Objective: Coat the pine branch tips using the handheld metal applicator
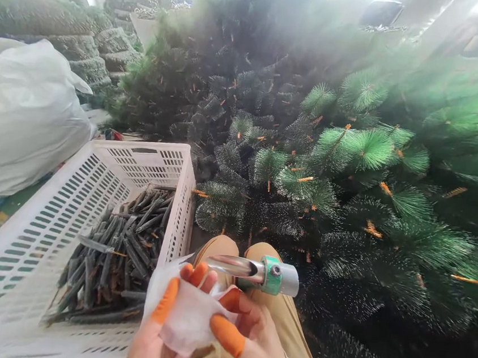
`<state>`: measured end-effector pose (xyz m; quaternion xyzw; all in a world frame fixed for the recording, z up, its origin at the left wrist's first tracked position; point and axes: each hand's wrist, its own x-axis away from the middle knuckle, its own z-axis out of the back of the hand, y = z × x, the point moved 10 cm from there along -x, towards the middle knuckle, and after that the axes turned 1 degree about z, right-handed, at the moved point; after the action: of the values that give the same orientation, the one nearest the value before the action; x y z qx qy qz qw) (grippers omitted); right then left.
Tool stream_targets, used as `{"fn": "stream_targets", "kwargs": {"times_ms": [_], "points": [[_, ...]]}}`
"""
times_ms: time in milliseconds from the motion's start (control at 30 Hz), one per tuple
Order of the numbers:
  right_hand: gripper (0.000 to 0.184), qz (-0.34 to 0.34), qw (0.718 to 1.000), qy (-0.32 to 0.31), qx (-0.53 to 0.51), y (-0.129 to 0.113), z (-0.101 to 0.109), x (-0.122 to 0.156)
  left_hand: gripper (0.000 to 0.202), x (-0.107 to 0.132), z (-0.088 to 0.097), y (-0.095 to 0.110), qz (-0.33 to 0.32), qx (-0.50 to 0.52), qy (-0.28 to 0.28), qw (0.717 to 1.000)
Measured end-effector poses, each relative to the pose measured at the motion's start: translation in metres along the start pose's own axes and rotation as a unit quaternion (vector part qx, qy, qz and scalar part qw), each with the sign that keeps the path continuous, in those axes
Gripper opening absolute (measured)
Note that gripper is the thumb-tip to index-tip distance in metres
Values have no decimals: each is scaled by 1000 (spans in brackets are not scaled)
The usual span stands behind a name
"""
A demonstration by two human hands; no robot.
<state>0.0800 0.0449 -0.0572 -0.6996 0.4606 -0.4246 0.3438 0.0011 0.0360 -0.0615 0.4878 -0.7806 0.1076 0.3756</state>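
Observation:
Orange covers sit on several fingertips of both hands. My left hand (153,329) is closed on the left side of a thin, translucent white plastic sheet or bag (185,317); I cannot tell which it is. On its right side, my right hand (254,334) grips the same plastic between thumb and fingers. Just beyond the fingers, a shiny metal tube (236,266) with a cut-away opening lies across in front of my knees. A green clamp with a bolt (272,275) joins it to a grey pipe end (290,280). What supports the tube is hidden.
To the left stands a white slatted plastic crate (181,195) holding many dark, stick-like bundles (116,251). Green artificial pine branches (321,170) with orange-brown tips pile up ahead and right. A large white sack (23,116) lies beyond the crate, with stacked green bundles (38,10) behind.

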Motion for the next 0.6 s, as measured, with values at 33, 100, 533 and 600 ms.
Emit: {"fn": "stream_targets", "kwargs": {"times_ms": [33,100,533,600], "points": [[38,-5,1000,-9,-8,1,2,2,28,-1,1,0,2,8,8,1000],[39,-3,1000,-16,0,2,9,6,33,-3,4,0,0,13,32,999],[38,88,977,124,148,1,46,28,22,1,0,-7,19,-52,41,998],[46,117,978,68,159,-7,27,23,23,3,-3,-12,28,-64,47,996]]}}
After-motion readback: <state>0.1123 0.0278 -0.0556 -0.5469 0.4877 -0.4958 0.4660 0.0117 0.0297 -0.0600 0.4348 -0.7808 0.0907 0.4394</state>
